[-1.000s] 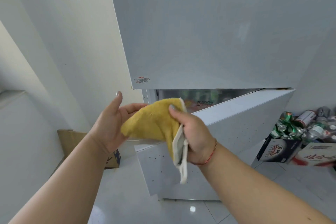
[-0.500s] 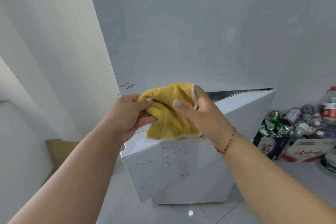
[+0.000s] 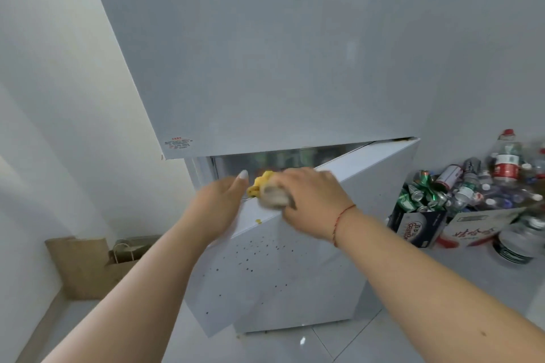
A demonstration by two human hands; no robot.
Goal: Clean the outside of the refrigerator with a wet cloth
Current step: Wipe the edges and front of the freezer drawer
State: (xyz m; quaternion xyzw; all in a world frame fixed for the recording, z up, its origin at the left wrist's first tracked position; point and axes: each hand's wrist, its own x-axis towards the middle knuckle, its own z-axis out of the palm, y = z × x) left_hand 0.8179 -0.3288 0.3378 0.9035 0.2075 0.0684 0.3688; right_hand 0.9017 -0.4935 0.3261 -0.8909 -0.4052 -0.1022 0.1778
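A white refrigerator fills the corner between pale walls; its lower door stands ajar, its front flecked with dark spots. On that door's top edge the right hand grips the bunched yellow cloth, fingers curled round it, though blurred. The left hand rests beside it with fingers straight, holding nothing. A brown paper bag sits on the tiled floor at left; boxes of cans and bottles stand at right.
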